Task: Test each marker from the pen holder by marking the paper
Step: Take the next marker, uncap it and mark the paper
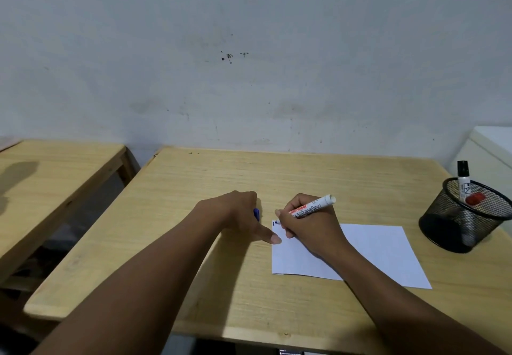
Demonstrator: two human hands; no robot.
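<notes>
Two hands work at the paper's (374,249) far left corner. Right hand (307,227) is clamped on a white marker (314,207), its tip on the sheet beside a short blue stroke (274,223). Left hand (241,213), curled around a blue cap (256,214), presses its thumb on the sheet's left edge. Bare wooden table (221,177) stretches beyond the paper to a pale wall (249,49). Right of the paper, a black mesh pen holder (454,216) contains a black-capped marker (463,177) and a red-capped one (474,199).

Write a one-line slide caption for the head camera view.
Right hand marks the paper with a whiteboard marker; left hand holds its blue cap.
</notes>
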